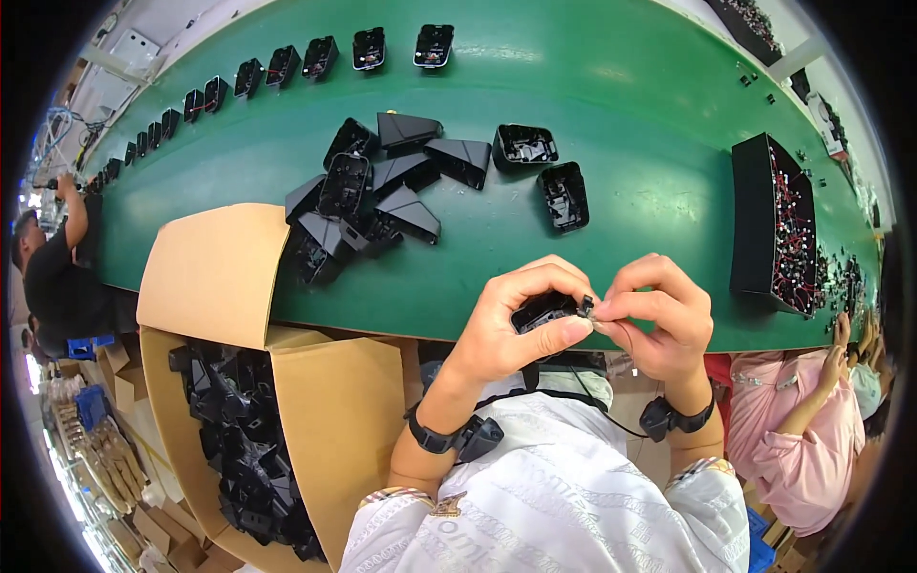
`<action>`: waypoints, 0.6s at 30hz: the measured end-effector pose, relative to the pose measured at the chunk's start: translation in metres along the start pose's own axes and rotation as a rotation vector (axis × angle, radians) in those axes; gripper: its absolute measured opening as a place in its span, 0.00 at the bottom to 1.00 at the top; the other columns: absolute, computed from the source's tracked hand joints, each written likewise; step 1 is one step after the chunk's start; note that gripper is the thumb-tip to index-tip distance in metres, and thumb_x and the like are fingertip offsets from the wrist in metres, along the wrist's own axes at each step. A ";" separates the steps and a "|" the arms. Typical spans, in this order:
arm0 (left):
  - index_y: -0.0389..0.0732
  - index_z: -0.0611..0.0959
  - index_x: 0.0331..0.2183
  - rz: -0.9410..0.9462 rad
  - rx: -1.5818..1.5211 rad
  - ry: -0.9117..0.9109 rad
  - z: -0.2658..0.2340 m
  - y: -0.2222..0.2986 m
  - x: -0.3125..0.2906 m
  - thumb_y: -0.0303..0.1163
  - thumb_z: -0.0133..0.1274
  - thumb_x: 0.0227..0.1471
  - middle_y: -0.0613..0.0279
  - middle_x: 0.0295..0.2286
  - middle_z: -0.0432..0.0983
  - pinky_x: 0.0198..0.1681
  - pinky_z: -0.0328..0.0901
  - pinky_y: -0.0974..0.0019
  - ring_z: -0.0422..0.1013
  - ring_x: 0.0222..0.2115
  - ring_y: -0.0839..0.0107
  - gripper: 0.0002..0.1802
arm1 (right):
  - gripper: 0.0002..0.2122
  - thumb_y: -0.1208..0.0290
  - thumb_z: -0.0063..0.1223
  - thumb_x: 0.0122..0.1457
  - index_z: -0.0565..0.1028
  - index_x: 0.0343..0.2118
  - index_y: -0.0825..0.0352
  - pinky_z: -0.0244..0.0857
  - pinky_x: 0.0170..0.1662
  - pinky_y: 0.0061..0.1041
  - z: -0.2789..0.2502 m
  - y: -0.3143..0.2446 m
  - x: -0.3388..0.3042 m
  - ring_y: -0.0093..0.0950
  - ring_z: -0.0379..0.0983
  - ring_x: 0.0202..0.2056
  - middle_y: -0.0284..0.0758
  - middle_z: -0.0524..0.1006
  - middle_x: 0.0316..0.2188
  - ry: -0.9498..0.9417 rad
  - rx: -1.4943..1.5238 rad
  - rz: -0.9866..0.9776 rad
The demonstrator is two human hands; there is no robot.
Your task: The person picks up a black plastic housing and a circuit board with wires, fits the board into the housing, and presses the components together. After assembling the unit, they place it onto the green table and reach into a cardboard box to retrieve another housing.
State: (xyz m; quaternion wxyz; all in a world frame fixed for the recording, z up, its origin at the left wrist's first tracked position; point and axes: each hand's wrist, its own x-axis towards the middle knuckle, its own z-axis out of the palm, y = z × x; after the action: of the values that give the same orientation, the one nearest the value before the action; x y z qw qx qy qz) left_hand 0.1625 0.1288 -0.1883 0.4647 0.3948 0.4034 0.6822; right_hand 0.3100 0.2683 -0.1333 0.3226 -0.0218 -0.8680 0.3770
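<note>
My left hand (525, 320) is wrapped round a black plastic housing (544, 311), held near the table's front edge with its hollow side partly showing. My right hand (659, 315) meets it at the housing's right end, thumb and fingers pinched on a small black part (586, 306). Fingers hide most of that part, so its exact kind is unclear. Beyond my hands, two open black housings (564, 198) lie on the green table (650, 124). Left of these sits a loose pile of similar black housings (406, 175), some upturned, others on their sides.
A row of housings (320, 57) with parts inside runs along the far edge. To the right stands a black box (755, 220) of small wired parts. An open carton (334, 401) full of housings is at my left. People sit at right (793, 430) and far left (57, 258).
</note>
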 end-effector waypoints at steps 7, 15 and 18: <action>0.34 0.76 0.50 0.261 0.052 0.301 0.010 -0.009 -0.001 0.40 0.79 0.33 0.53 0.43 0.75 0.50 0.70 0.60 0.74 0.47 0.61 0.44 | 0.07 0.85 0.63 0.48 0.78 0.30 0.71 0.68 0.35 0.25 0.014 0.002 -0.014 0.27 0.73 0.32 0.38 0.75 0.31 0.127 0.219 0.177; 0.37 0.75 0.52 0.473 0.643 0.244 0.005 0.002 0.001 0.34 0.76 0.38 0.41 0.52 0.71 0.45 0.73 0.64 0.75 0.42 0.65 0.40 | 0.06 0.86 0.61 0.48 0.78 0.30 0.72 0.68 0.38 0.23 0.020 0.007 -0.022 0.27 0.72 0.34 0.40 0.75 0.32 0.106 0.286 0.282; 0.38 0.56 0.63 0.281 0.228 0.075 0.001 0.004 -0.011 0.31 0.73 0.43 0.33 0.53 0.69 0.42 0.74 0.63 0.76 0.39 0.66 0.53 | 0.05 0.83 0.62 0.49 0.77 0.30 0.72 0.67 0.37 0.24 0.017 0.006 -0.022 0.27 0.72 0.33 0.39 0.75 0.32 0.116 0.252 0.252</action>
State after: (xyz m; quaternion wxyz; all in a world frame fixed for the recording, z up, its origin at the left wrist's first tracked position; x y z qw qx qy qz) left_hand 0.1648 0.1175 -0.1859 0.3018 0.4716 0.4361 0.7045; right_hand 0.3167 0.2555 -0.1576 0.3224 -0.1114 -0.7844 0.5181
